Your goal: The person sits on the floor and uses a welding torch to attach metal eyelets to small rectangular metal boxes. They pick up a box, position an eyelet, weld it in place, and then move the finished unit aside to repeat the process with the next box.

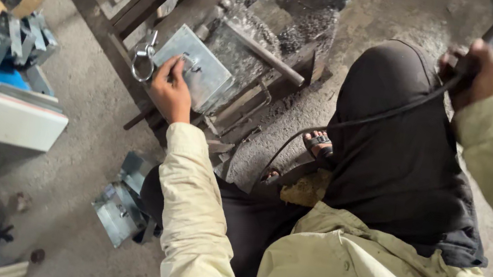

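Head view, looking down on a cluttered workshop floor; left hand [170,89] pressed flat-fingered on a grey metal plate [194,73], pinning it against the dark steel frame [142,7] that serves as bench; not wrapped round it, just bearing down near the plate's lower left edge. Right hand [482,72] up high and well apart, clenched on a dark handle with a black cable [382,117] trailing across the dark-clothed knee [398,156] (looks like a welding holder, tip out of frame, so hard to be sure). Risks from here, as a judgement: bare fingers close to the spot being worked, so a burn or a pinch if the plate slips; only hand pressure holding it, no clamp seen; cable draped over the leg, liable to snag and jerk the tool; sandalled foot [318,144] exposed just below the frame, open to sparks or a dropped piece. More cut plates [120,207] heaped by the left elbow, easy to knock.
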